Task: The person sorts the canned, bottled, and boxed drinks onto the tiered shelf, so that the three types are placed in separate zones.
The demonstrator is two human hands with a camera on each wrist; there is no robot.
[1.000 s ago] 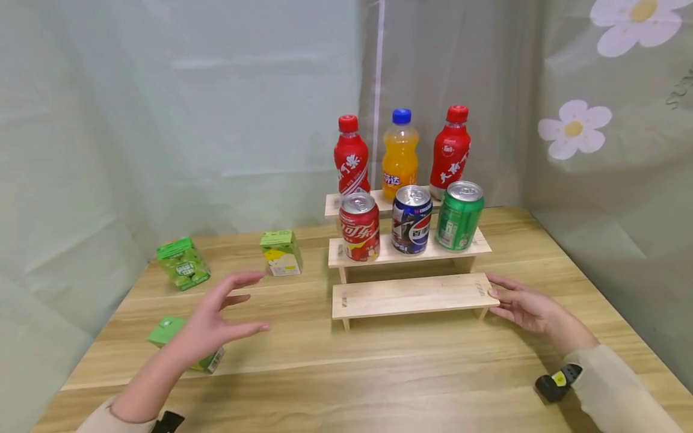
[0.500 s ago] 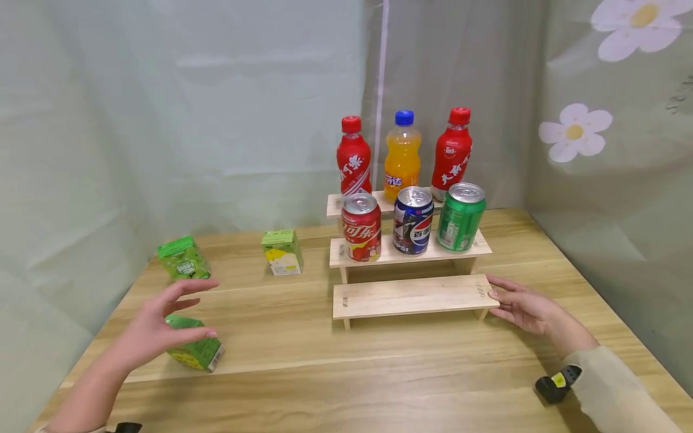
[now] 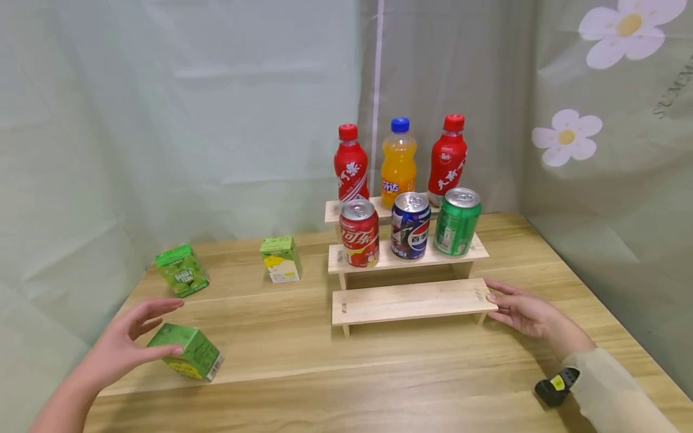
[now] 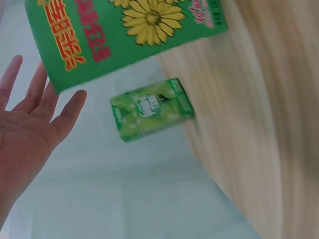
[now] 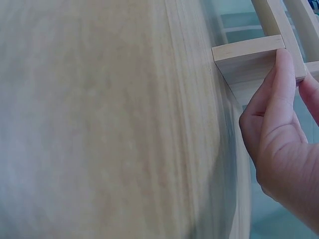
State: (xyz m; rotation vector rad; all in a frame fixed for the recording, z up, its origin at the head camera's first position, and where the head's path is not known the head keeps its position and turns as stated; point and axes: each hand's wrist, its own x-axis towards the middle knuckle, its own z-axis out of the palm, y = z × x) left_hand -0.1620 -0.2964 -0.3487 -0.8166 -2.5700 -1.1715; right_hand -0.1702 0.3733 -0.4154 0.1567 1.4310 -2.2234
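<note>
My left hand (image 3: 119,343), thumb and fingers spread apart, is beside a green drink carton (image 3: 190,355) with yellow flowers on it. In the head view the thumb overlaps the carton's near side; contact cannot be told. The left wrist view shows the flower print (image 4: 152,20) close up, with the palm facing the camera. At the right end of the wooden stepped rack (image 3: 411,300), my right hand (image 3: 527,310) pinches the lowest step's edge, thumb on top and fingers at the side. That grip shows in the right wrist view around the wooden board (image 5: 249,57).
Two more small cartons stand farther back: a green one (image 3: 183,272) and a green-and-yellow one (image 3: 281,261). Three cans, including a red can (image 3: 360,234), fill the middle step. Three bottles, including an orange one (image 3: 399,162), stand on the top step. Cloth walls border the table (image 3: 325,391).
My left hand has moved left and down, from the middle-left of the table to beside the flowered carton. The right hand has stayed on the rack. The head view has tilted slightly.
</note>
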